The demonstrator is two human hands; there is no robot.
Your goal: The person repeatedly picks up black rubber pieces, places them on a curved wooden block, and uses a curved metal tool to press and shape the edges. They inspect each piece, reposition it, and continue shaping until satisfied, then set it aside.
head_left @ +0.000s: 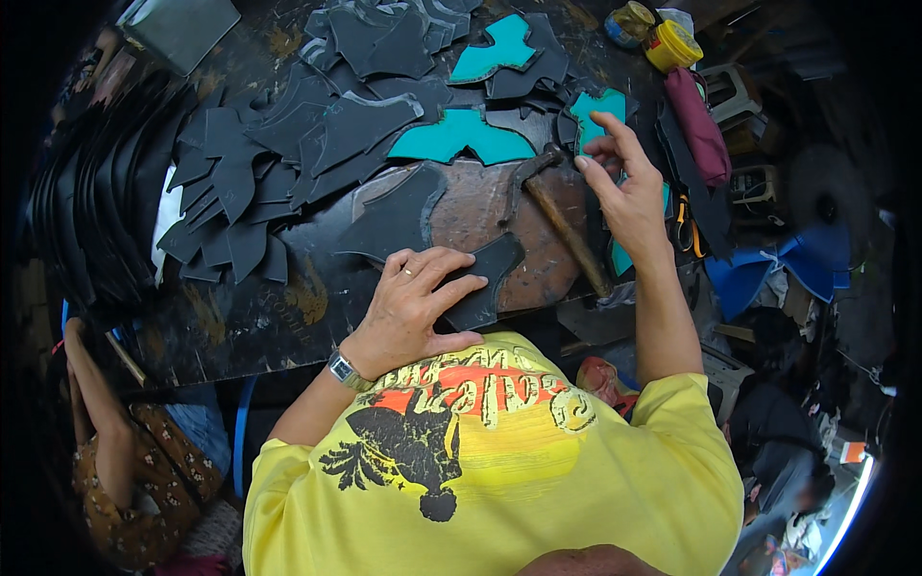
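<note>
My left hand [413, 298] lies with outstretched fingers on a black curved cut piece [497, 274] at the near edge of a brown slab [466, 206]. A second black piece [399, 216] lies just beyond it, partly on the slab. Over on the right, my right hand [629, 197] is raised with thumb and fingers apart, close to a teal cut piece [588, 110]; I see nothing held in it. Between my hands a hammer [567, 235] rests across the slab, its wooden handle toward me. Another teal piece [456, 134] lies beyond the slab.
Stacked black pieces [96, 192] and loose piles [230, 173] cover the table's left side. On the right are orange-handled scissors [683, 226], a maroon roll [696, 125] and a yellow tub [672, 46]. Another person's arm [101, 422] shows at lower left.
</note>
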